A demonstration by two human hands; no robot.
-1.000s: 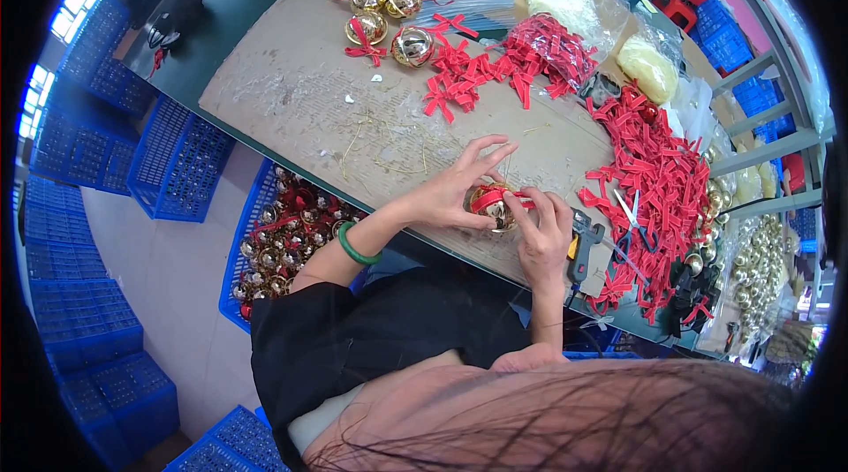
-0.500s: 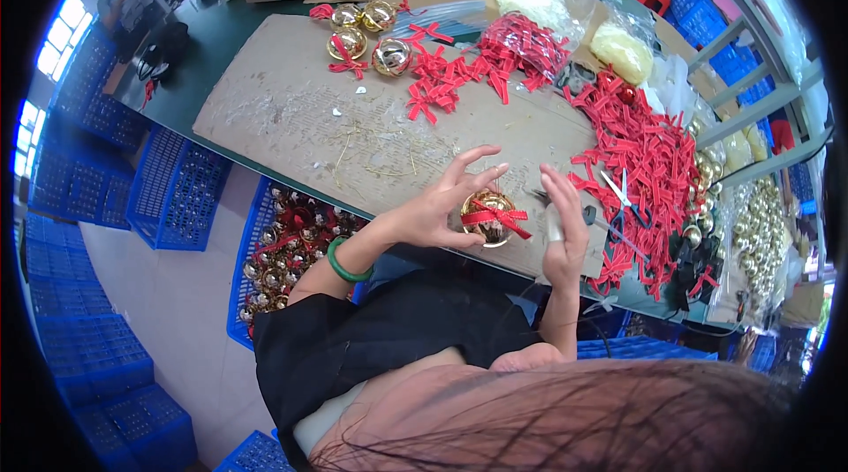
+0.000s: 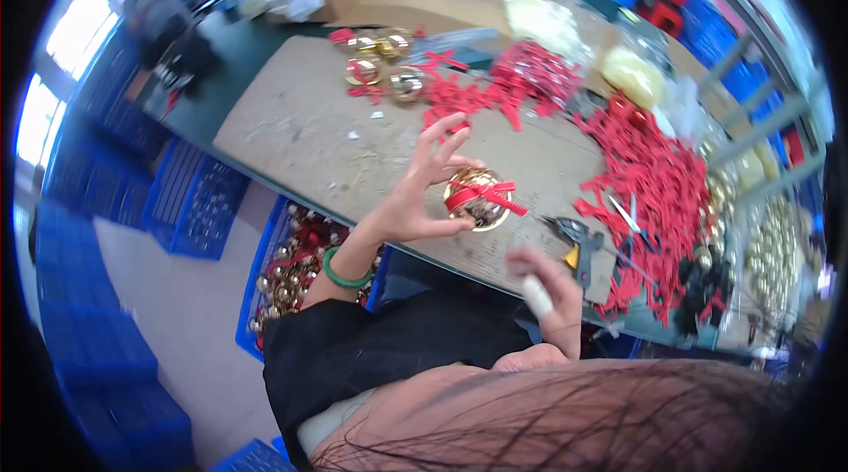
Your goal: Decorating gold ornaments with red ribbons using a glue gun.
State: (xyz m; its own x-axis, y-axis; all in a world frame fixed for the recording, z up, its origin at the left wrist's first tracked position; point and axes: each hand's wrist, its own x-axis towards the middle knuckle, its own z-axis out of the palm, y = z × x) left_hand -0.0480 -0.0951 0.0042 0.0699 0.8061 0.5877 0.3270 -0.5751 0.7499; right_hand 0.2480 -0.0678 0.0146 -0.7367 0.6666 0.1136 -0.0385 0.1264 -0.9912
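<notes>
Head view: the left hand (image 3: 415, 198) lifts a gold bell (image 3: 477, 198) tied with a red ribbon bow (image 3: 484, 195) above the near table edge (image 3: 291, 132), thumb and lower fingers pinching it, the rest spread. The right hand (image 3: 552, 295), near right, is blurred; grip unclear

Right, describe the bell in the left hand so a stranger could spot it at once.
Start at the long tan worktable and come to its near edge. There the left hand holds up a shiny gold bell in its fingertips. Unlike the gold bells lying at the table's far end, it is lifted off the surface, with a red ribbon bow across its front.
</notes>
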